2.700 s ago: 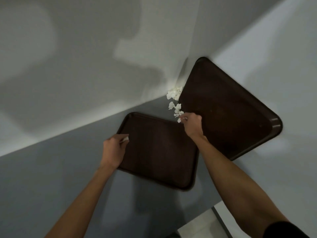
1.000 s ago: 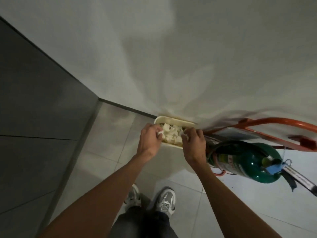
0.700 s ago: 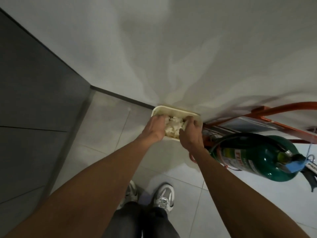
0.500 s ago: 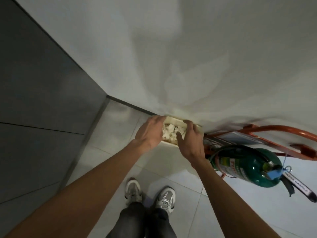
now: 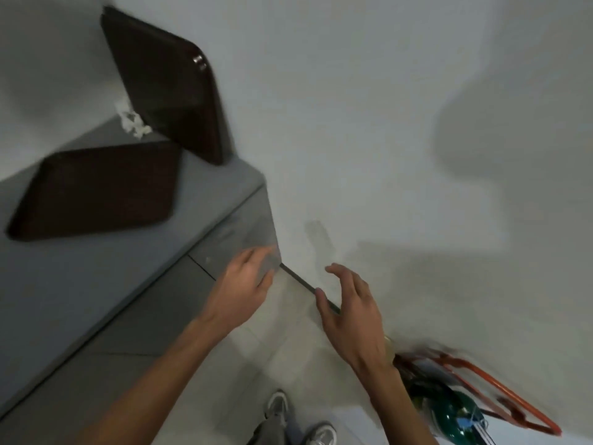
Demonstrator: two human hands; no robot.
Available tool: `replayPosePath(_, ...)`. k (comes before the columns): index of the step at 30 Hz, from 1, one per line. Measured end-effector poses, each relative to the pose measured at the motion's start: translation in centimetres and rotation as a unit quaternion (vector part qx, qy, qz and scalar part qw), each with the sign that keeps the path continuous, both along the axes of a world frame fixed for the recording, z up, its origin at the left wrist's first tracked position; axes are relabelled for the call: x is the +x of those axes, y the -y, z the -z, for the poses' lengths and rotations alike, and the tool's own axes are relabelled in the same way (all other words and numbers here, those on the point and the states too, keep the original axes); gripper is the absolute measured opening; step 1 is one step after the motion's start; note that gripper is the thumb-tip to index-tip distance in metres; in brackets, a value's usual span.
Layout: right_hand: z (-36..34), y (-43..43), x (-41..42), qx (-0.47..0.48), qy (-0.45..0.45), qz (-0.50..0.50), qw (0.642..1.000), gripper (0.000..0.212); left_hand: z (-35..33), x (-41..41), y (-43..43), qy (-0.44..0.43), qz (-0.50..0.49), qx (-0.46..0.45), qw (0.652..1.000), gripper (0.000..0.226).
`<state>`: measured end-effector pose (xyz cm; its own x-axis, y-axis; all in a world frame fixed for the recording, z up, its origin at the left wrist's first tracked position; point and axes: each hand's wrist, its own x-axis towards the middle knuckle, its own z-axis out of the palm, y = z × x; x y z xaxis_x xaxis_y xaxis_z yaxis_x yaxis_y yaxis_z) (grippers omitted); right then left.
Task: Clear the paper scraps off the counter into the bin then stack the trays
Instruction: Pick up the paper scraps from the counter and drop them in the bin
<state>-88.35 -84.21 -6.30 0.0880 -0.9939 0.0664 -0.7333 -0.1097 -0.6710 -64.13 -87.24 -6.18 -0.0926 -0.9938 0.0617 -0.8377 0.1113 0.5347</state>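
Observation:
Two dark brown trays are on the grey counter [image 5: 80,284]: one tray [image 5: 96,187] lies flat, the other tray [image 5: 167,81] leans upright against the wall at the counter's end. White paper scraps [image 5: 133,122] lie in the corner between them. My left hand [image 5: 244,287] and my right hand [image 5: 349,309] hang empty in front of the counter's end, fingers loosely spread, well below the trays. Only a sliver of the bin [image 5: 389,346] shows behind my right wrist.
A green gas cylinder [image 5: 449,415] on an orange trolley frame [image 5: 500,396] lies on the tiled floor at the lower right, against the white wall. My shoes [image 5: 298,422] stand on the tiles below. The picture is blurred by motion.
Both hands have left the bin with its scraps and come up empty. The view has swung left and up, back onto the counter and trays.

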Motion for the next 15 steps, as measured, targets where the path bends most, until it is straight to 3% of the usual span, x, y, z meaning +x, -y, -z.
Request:
replayPosePath(6,-10.1,2.6,7.6,-0.044,0.03,-0.061,0.997,0.033,-9.2,7.7,-3.7,-0.044,-0.127,-0.074,0.988,0.036)
replayPosePath(15,-12.3,7.9,21.6,-0.024,0.019,-0.163,0.986,0.03,-11.0,21.2,-4.6,-0.058,-0.292,-0.067,0.952,0.024)
